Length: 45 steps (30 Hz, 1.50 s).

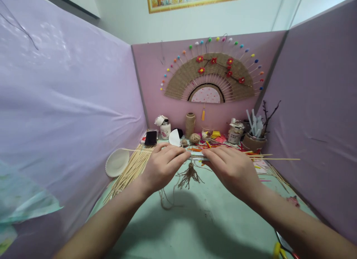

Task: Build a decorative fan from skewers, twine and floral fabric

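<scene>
Both hands hold a thin, flat piece (196, 154), pale and seen nearly edge-on, raised above the table. My left hand (163, 166) closes over its left end and my right hand (234, 169) over its right end, thumbs and fingers pressed along it. Most of the piece is hidden behind the hands, so its exact kind is unclear. Below its middle hangs a brown twine tassel (191, 173) with frayed strands. Loose twine (167, 206) trails beneath. Thin sticks (281, 159) show beyond both hands; whether they belong to the piece, I cannot tell.
Bamboo sticks (125, 177) lie at left beside a white plate (115, 163). Along the back stand a twine spool (190, 125), jars (165, 129) and a pot (253, 143) of glue sticks. A decorated fan (178, 74) hangs behind. Yellow-handled scissors (277, 249) lie at front right.
</scene>
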Each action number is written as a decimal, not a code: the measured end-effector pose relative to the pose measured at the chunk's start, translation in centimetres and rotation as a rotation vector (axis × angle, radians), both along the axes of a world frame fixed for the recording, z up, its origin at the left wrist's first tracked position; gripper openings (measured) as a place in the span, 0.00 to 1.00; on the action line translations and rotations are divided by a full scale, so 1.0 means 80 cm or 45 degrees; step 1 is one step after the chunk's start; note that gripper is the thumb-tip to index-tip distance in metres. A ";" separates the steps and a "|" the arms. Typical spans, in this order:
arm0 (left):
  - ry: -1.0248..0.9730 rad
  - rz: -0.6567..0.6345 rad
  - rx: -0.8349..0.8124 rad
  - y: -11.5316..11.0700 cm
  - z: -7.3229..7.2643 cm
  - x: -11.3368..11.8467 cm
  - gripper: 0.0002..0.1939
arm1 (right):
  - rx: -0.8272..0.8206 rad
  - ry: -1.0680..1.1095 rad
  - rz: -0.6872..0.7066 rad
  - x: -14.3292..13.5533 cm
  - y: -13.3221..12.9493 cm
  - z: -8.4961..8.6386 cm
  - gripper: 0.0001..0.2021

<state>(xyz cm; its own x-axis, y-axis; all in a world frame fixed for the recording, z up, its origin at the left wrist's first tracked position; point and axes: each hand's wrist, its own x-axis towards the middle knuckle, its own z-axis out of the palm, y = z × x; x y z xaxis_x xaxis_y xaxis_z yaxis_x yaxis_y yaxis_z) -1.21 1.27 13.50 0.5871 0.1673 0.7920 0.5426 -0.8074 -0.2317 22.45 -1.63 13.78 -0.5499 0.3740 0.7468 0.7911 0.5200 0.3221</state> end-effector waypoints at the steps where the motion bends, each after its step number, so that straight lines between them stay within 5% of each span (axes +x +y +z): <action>1: 0.006 -0.029 0.011 0.002 -0.002 -0.001 0.15 | -0.001 -0.006 0.009 0.000 0.000 -0.001 0.09; 12: 0.047 -0.117 0.103 0.008 -0.009 -0.013 0.12 | 0.092 -0.077 0.339 0.003 0.001 0.005 0.11; 45: -0.139 -0.194 0.123 -0.015 -0.019 -0.026 0.14 | 0.173 0.059 0.381 0.030 -0.026 -0.011 0.11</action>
<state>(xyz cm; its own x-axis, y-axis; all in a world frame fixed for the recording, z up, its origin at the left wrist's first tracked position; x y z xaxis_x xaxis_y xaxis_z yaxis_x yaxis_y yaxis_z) -3.26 0.05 11.97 0.5098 0.0034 0.8603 0.4417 -0.8592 -0.2583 24.86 -3.70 12.90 -0.5847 0.0960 0.8055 0.6251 0.6862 0.3719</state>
